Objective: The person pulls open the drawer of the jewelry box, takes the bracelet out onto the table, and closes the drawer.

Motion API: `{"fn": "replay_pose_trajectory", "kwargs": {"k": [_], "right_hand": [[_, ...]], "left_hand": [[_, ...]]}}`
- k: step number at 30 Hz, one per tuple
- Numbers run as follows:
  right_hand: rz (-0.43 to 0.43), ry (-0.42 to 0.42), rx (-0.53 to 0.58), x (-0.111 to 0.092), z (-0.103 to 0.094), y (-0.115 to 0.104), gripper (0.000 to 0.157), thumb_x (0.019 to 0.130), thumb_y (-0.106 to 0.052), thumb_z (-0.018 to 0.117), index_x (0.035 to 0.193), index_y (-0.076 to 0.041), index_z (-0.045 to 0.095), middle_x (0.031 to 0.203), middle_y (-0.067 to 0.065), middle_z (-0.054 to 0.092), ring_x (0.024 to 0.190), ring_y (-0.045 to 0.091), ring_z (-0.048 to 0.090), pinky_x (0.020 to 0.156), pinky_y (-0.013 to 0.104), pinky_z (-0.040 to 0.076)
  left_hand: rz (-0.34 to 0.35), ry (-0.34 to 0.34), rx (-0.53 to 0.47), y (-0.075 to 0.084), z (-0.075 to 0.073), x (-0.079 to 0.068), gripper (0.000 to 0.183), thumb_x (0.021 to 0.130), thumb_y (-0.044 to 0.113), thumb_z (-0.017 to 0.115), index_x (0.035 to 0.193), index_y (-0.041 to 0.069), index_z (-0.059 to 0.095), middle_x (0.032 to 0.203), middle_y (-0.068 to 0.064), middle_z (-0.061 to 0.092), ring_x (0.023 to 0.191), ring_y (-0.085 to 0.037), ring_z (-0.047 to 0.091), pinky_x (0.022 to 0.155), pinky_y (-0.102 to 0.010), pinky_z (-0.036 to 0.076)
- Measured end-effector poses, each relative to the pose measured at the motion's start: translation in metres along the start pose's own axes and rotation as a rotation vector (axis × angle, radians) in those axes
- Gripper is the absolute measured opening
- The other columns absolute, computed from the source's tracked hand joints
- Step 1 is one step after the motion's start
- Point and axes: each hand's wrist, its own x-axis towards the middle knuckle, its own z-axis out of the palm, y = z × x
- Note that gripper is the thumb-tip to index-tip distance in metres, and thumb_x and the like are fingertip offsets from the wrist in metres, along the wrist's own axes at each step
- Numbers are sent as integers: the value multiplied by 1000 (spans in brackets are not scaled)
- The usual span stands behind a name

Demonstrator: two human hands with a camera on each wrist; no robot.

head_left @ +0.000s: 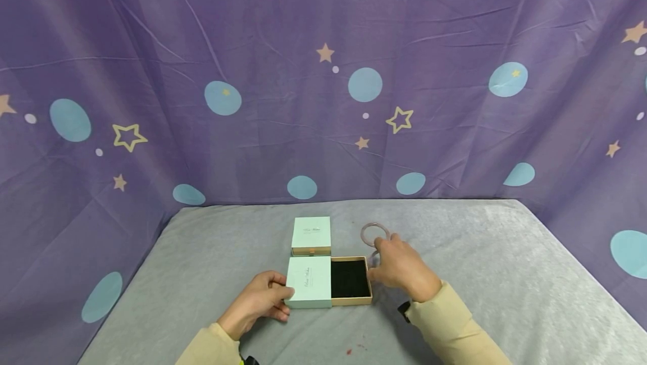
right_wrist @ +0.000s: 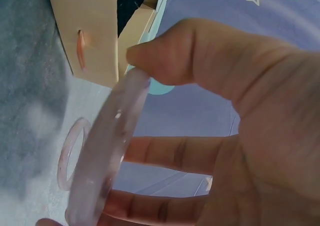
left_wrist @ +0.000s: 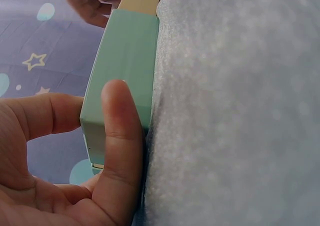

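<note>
My left hand (head_left: 259, 301) grips the left end of a pale green jewelry box (head_left: 309, 282), thumb at its near side and fingers at the far corner. The box's tan drawer (head_left: 351, 301) is slid out to the right, showing a black lining (head_left: 349, 278). My right hand (head_left: 407, 269), close to the drawer's right end, pinches a translucent pale pink bangle (right_wrist: 102, 146) between thumb and fingers. That bangle is mostly hidden in the head view. Behind the right hand, a second pinkish bangle (head_left: 363, 236) lies on the cloth.
Another pale green box (head_left: 311, 231), closed, stands just behind the first one. Grey plush cloth (head_left: 212, 252) covers the table. A purple curtain (head_left: 283, 146) with stars and blue dots hangs around it. Small red marks (head_left: 349, 351) show near the front.
</note>
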Motion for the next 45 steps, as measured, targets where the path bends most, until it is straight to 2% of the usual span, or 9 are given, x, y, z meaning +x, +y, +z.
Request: {"fn": "replay_pose_trajectory", "kwargs": {"k": [10,23,26,29,32,45], "right_hand": [[5,-14,-28,-1,1,2,59,61,-26,86,110,-2,63,97,19,54,84,38,58,72,50,52],[11,-22,-48,1,8,6,58,63,-30,89,108,-3,64,96,19,53,83,40,57,72,50,52],[-5,-20,-53,1,10,7,53,63,-30,89,103,-5,64,94,17,52,81,37,57,70,48,52],[-53,-30,-45,1,11,7,42,62,-23,89,91,-7,63,91,16,52,78,31,55,68,44,52],[-103,-42,-42,0,12,8,37,59,-16,88,81,-9,59,88,15,51,75,28,54,66,42,51],[-128,-46,-55,1,16,10,35,55,-11,82,79,-11,56,83,10,50,70,24,51,60,40,48]], "left_hand": [[-6,-4,-3,1,0,0,43,86,5,65,116,-14,41,85,-17,55,55,-19,61,51,-32,58],[4,4,-6,0,1,1,42,85,4,65,114,-14,42,83,-16,55,53,-18,61,50,-32,58],[4,1,-7,0,1,0,42,85,5,65,114,-14,41,82,-15,55,53,-18,61,50,-32,58],[3,0,-2,1,0,0,43,85,5,65,115,-15,41,83,-16,55,53,-18,61,50,-32,58],[-1,0,1,1,0,-1,43,86,5,65,115,-14,41,83,-16,55,54,-19,61,51,-32,58],[1,3,4,1,0,0,43,85,5,65,115,-14,41,83,-16,55,53,-19,61,50,-33,58]]}}
